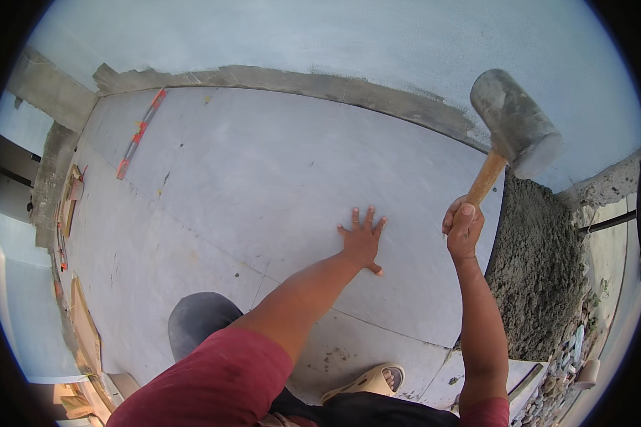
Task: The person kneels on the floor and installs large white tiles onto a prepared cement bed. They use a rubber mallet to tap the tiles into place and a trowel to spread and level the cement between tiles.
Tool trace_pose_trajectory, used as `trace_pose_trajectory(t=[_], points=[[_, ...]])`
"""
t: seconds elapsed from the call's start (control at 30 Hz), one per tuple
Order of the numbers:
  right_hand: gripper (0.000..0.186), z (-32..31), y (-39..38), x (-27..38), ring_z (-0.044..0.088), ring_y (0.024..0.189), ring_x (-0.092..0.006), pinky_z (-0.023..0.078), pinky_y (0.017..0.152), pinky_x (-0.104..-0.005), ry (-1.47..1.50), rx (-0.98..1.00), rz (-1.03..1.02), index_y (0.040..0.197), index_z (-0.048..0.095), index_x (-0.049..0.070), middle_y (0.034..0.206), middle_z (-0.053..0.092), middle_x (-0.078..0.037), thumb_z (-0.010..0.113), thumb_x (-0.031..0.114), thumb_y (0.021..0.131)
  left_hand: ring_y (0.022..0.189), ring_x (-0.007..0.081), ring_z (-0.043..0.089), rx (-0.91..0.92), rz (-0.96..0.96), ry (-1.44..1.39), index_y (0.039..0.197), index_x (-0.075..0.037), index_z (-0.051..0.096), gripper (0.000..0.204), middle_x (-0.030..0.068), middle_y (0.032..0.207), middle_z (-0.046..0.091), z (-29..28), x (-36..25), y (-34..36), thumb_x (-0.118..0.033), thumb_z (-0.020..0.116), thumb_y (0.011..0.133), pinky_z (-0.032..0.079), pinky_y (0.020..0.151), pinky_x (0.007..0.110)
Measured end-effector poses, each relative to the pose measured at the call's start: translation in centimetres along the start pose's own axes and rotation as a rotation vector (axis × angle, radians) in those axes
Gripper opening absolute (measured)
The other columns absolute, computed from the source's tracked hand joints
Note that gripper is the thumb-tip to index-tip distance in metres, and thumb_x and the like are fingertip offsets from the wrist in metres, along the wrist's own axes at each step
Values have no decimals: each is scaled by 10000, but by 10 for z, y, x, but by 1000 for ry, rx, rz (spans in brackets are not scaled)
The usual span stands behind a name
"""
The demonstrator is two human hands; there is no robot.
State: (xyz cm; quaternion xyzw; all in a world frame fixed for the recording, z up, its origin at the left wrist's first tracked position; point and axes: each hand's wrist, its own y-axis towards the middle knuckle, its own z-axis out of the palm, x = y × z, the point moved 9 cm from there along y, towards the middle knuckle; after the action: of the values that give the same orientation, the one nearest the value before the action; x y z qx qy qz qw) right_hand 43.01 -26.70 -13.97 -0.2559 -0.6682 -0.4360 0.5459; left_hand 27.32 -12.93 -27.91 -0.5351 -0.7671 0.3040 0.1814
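My right hand (464, 226) is wrapped round the wooden handle of a rubber mallet (514, 122). Its grey, dusty head is raised above the floor, in front of the pale blue wall. Fingers spread, my left hand (363, 245) lies flat on a large grey floor tile (278, 164). The right edge of this tile borders a bed of wet, rough mortar (538, 267). Thin joints separate it from the neighbouring tiles on the left and nearer to me.
A red spirit level (141, 134) lies on the tiles at the far left. Wooden boards (85, 324) line the left side. The painted wall (320, 35) rises behind the tile. Gravel (566, 377) borders the mortar at lower right, beside a small beige cup (587, 374).
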Motion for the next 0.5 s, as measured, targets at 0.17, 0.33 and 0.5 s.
trace_pose_trajectory(t=[0.17, 0.33, 0.5], points=[[628, -11, -48, -82, 422, 414, -69, 382, 353, -279, -329, 221, 852, 710, 461, 94, 552, 413, 17, 451, 666, 968, 1470, 542, -54, -29, 18, 14, 1602, -155, -29, 1471, 189, 1646, -137, 1, 3, 1, -723, 828, 550, 295, 1047, 757], [596, 17, 1, 32, 427, 432, -62, 370, 384, -240, -87, 66, 351, 722, 461, 92, 548, 431, 18, 403, 609, 1011, 1461, 558, -61, 16, -5, 14, 1600, -147, -42, 1481, 206, 1639, -149, 11, 18, 0, -746, 812, 549, 293, 1040, 764], [575, 1, -48, -36, 455, 444, -99, 375, 398, -254, -153, -23, 67, 749, 498, 69, 557, 458, 0, 441, 583, 1001, 1454, 566, -90, 41, 27, 17, 1596, -135, -61, 1470, 230, 1630, -154, 2, 3, 1, -742, 805, 575, 272, 1046, 769]])
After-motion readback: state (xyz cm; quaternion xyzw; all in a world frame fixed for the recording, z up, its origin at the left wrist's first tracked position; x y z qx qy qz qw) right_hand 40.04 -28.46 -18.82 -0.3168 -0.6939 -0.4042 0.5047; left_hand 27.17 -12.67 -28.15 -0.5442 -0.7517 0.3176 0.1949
